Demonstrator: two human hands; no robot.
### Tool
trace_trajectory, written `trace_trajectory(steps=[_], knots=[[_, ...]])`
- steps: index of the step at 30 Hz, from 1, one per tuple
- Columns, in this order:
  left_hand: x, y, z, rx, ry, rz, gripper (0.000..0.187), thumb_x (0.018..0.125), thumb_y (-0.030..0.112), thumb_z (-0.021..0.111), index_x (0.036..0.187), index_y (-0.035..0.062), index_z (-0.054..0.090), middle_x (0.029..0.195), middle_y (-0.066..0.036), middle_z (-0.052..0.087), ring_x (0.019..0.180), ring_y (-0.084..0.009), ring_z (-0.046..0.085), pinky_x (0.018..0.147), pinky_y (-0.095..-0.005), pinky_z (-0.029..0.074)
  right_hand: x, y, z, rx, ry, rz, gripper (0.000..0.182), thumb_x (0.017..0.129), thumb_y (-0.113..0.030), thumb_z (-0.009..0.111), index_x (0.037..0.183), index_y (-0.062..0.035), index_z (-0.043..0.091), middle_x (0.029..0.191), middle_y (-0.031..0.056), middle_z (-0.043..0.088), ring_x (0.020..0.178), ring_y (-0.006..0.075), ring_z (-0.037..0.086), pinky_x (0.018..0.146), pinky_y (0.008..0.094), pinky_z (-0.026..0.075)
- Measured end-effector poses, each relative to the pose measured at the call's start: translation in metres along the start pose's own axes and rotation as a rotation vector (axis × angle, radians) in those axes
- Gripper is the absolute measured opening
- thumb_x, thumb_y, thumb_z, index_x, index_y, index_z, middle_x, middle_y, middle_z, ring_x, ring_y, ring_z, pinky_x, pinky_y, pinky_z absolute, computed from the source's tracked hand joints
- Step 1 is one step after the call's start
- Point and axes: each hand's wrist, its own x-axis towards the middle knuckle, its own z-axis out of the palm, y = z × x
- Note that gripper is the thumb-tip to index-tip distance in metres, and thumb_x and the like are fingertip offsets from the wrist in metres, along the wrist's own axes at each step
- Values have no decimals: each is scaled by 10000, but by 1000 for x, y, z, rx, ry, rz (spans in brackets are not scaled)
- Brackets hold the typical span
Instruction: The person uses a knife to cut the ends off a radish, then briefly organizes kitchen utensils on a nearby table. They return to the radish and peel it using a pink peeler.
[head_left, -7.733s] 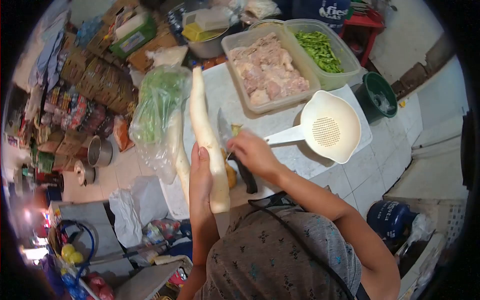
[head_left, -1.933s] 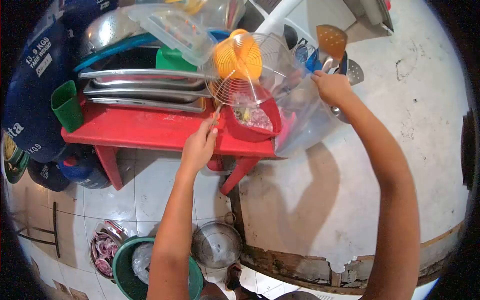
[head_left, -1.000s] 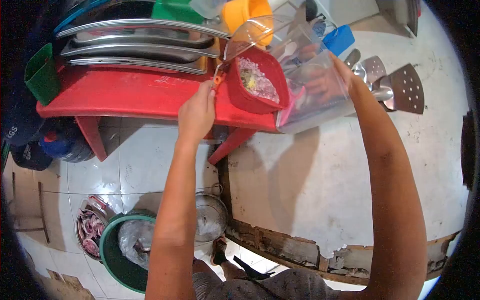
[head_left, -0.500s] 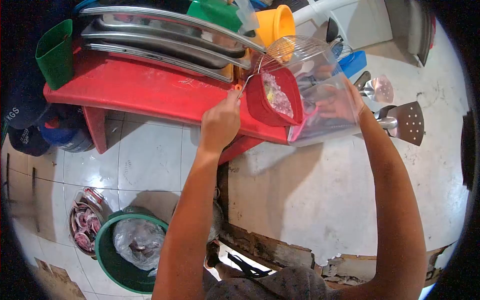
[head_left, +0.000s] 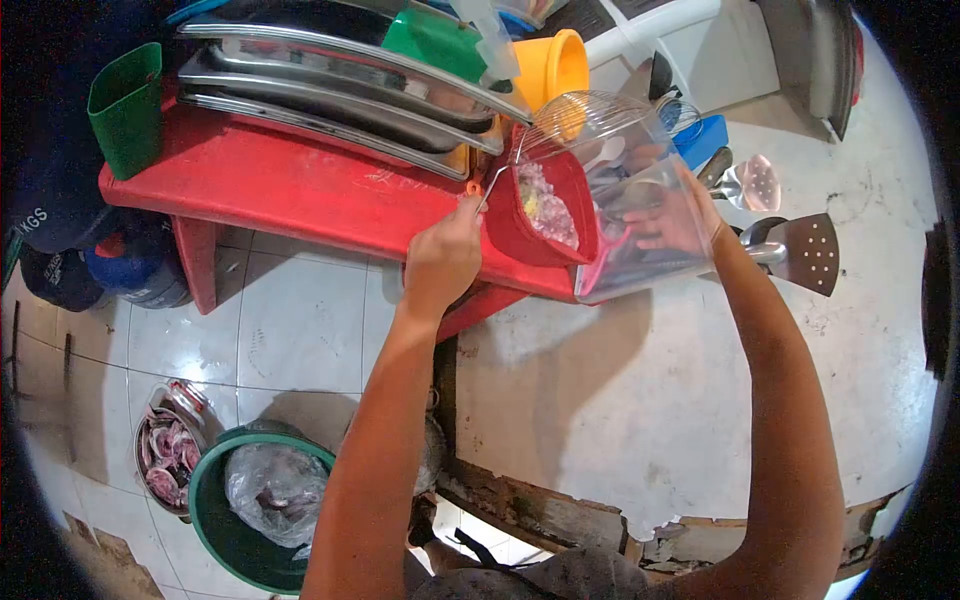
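Note:
My left hand (head_left: 445, 245) is closed round the handle of a wire skimmer (head_left: 590, 115), whose round mesh head lies above a clear plastic container (head_left: 640, 270). A red container (head_left: 512, 235) with a pale pink chopped mixture (head_left: 545, 205) stands on the red bench, beside the clear container. My right hand (head_left: 680, 215) reaches round the far right side of the clear container, its fingers spread and seen through the plastic. Inside the clear container are a pink handle and pale utensils.
Metal trays (head_left: 330, 85) are stacked on the red bench (head_left: 300, 195), by a green cup (head_left: 127, 110). Behind is a yellow container (head_left: 565, 65). Perforated spatulas (head_left: 812, 255) lie at the right. On the floor are a green tub (head_left: 220, 520) and a bowl of fish pieces (head_left: 168, 460).
The view has shifted slightly. Both hands keep nearly the same places, on the skimmer handle and at the clear container.

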Motion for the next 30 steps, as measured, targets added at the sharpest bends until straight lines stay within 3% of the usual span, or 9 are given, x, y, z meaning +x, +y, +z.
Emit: trace_trajectory(steps=[4,8,11,17,20,23,24,26,30], knots=[[-2,-1,2,-18,7,24,94,780,88,481,872,97,498,630,-126,566,579,-290,568,490,-392,451,-1,1,-5,-48,11,-1,756,701,-677,359,1227,-137,309,1080,245,471,942,328,499,782,427,380],[-4,-3,-2,-23,-88,-4,151,819,121,452,965,110,488,768,-132,583,673,-319,567,553,-404,451,-1,1,-5,-124,18,-7,753,708,-681,338,1237,-147,305,1053,232,486,937,292,504,773,377,385],[-5,-2,-2,-31,-101,-17,162,821,138,437,976,113,476,772,-132,585,684,-321,568,566,-421,447,0,1,-20,-109,84,-29,815,669,-713,377,1242,-138,306,1051,198,495,836,254,535,720,355,404],[-2,-1,-5,-40,-215,-127,182,832,168,398,995,107,449,839,-133,585,746,-333,560,617,-447,436,-3,2,-1,-138,280,-233,634,781,-579,369,1171,-79,406,981,128,532,788,176,530,625,292,449],[2,4,-7,-43,-293,-203,184,833,175,400,989,88,443,879,-137,580,804,-341,544,658,-447,430,-30,-22,-15,-260,147,10,474,831,-414,435,1146,-59,430,951,82,544,774,131,524,624,246,454],[1,6,-10,-38,-250,-156,169,818,167,385,952,87,449,861,-170,577,786,-353,549,655,-471,422,-38,-14,-21,-543,376,-297,374,820,-255,517,1114,-33,451,905,49,559,716,98,525,585,199,445],[2,7,-11,-13,-283,-179,215,829,183,375,1015,105,448,867,-186,571,787,-373,543,663,-478,417,-49,-13,6,-552,436,-291,318,795,-112,546,1094,-44,463,852,37,567,658,100,526,534,204,431],[2,11,-10,64,-316,-208,279,843,203,361,1103,130,428,878,-198,566,790,-382,541,673,-479,416,-65,-15,8,-929,580,-260,320,795,-108,537,1105,-72,468,707,13,529,567,83,477,522,201,409],[6,19,-13,95,-384,-240,300,861,241,349,1138,152,423,969,-181,554,870,-366,529,734,-444,415,-85,-15,21,-1448,898,-628,314,671,-55,518,984,-71,544,622,97,546,567,183,544,553,304,429]])
